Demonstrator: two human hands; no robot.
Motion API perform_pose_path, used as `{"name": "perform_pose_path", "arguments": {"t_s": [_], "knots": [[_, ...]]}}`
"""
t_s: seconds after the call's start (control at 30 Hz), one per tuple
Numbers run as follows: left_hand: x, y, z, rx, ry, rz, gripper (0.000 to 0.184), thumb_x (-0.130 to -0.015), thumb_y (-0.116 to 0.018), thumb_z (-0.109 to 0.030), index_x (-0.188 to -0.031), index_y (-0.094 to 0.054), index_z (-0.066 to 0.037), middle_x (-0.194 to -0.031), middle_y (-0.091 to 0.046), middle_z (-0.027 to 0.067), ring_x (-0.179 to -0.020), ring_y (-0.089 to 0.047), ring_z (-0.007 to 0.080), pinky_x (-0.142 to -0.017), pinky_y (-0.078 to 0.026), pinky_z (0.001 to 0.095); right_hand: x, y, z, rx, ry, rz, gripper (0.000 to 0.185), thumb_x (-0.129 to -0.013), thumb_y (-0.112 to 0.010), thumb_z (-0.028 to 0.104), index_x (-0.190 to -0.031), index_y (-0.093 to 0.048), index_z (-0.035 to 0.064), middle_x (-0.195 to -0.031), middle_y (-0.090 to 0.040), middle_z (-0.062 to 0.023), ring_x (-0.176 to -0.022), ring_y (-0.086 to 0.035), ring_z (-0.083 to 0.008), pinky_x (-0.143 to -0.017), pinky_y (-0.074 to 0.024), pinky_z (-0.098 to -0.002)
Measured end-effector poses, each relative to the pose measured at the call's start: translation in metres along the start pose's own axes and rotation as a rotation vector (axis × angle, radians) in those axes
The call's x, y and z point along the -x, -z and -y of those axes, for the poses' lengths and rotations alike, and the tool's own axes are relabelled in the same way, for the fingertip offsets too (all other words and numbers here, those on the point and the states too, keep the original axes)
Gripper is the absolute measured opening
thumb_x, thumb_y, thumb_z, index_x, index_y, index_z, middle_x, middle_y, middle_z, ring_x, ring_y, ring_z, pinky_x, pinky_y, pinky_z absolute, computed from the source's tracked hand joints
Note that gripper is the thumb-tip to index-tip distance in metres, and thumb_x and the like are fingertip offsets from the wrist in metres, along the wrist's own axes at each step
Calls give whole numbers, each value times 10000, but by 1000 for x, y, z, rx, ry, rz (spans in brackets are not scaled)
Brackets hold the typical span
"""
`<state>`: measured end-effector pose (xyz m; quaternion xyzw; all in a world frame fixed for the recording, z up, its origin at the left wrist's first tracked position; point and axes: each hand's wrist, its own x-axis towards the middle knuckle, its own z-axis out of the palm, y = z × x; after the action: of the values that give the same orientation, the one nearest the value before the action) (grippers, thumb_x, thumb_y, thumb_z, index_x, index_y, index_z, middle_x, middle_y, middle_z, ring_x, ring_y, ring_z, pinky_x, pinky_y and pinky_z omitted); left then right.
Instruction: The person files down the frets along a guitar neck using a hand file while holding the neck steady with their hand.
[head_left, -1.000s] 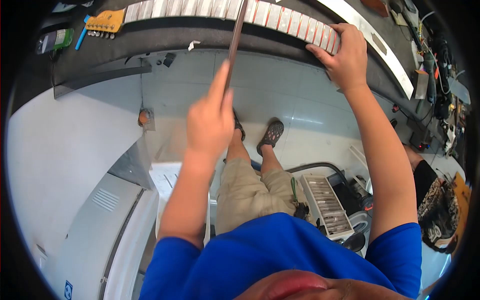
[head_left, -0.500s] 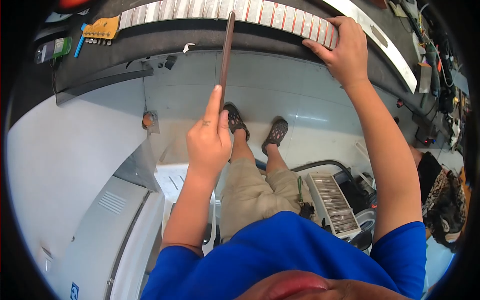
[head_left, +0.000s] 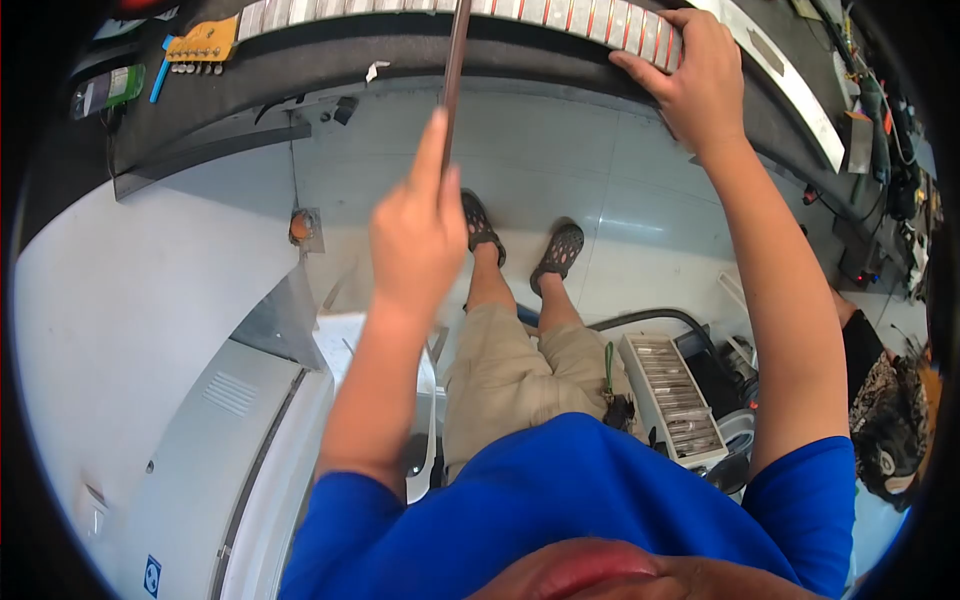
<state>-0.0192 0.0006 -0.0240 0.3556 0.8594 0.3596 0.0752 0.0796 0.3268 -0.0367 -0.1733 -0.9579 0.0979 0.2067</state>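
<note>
A guitar neck (head_left: 590, 22) lies across the far side of the bench, its fretboard covered in pale strips with reddish lines between several of them. The yellowish headstock (head_left: 203, 42) with its tuners points left. My left hand (head_left: 418, 235) grips a long, slim, dark brown file-like rod (head_left: 455, 75), index finger stretched along it. The rod crosses over the neck, and its far end is out of view. My right hand (head_left: 705, 85) is wrapped round the neck's right end, thumb on the near edge.
A long metal straightedge-like bar (head_left: 790, 90) lies beyond my right hand. At left are a blue stick (head_left: 159, 80) and a green-labelled bottle (head_left: 108, 92). Tools crowd the right side. Below stand a tray of metal pieces (head_left: 675, 395) and a white cabinet (head_left: 220, 440).
My left hand has pushed forward, carrying the rod farther across the neck. My right hand keeps its hold. The view has shifted slightly, so the neck sits higher.
</note>
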Motion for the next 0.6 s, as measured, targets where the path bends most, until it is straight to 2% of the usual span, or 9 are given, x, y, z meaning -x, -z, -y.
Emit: {"name": "perform_pose_path", "arguments": {"t_s": [0.03,0.13,0.23,0.33,0.4,0.5,0.6], "knots": [[-28,-3,-3,-20,5,10,578,-1030,-672,-91,-1595,-561,-144,-923,-758,251,-760,-722,462,-687,-569,514,-1,2,3,-11,-24,17,644,-763,-929,506,-1114,-671,33,-1062,-655,-152,-1037,-620,-380,-949,-484,-477],[-117,-9,-21,-10,-142,-72,378,-1027,-637,-72,-1395,-657,10,-1081,-730,338,-966,-701,540,-830,-569,580,-7,4,4,-24,-50,4,628,-743,-937,486,-1098,-667,45,-1057,-637,-165,-1051,-603,-394,-969,-465,-488],[-86,-13,-3,-32,-123,-45,591,-1022,-684,-83,-1597,-563,-143,-926,-761,246,-760,-734,453,-682,-576,501,2,-2,-5,5,18,-1,653,-793,-912,532,-1142,-686,28,-1070,-669,-135,-1021,-633,-365,-927,-501,-467],[21,5,8,-24,-19,5,616,-990,-705,-26,-1587,-573,-103,-864,-746,215,-689,-723,381,-664,-582,437,-4,-2,-3,-16,9,-8,667,-818,-899,557,-1162,-695,23,-1072,-687,-120,-1004,-650,-348,-909,-519,-452],[76,20,6,15,127,138,586,-1002,-686,5,-1575,-566,-17,-990,-777,226,-699,-726,278,-674,-555,353,-4,-2,-3,-9,7,-25,664,-815,-901,557,-1156,-694,27,-1061,-684,-114,-997,-648,-343,-913,-516,-453],[80,24,6,36,112,157,611,-1002,-684,2,-1593,-528,-5,-1059,-784,233,-734,-748,298,-688,-567,362,-3,-2,-3,11,-1,-4,656,-813,-903,552,-1150,-692,30,-1061,-680,-109,-1001,-643,-341,-916,-511,-458],[32,24,-6,-4,20,100,653,-992,-699,-9,-1616,-516,-64,-904,-759,205,-708,-741,330,-657,-580,416,-4,-1,-3,24,1,-2,650,-812,-904,545,-1149,-690,32,-1062,-676,-105,-1005,-639,-341,-914,-507,-459]]}}
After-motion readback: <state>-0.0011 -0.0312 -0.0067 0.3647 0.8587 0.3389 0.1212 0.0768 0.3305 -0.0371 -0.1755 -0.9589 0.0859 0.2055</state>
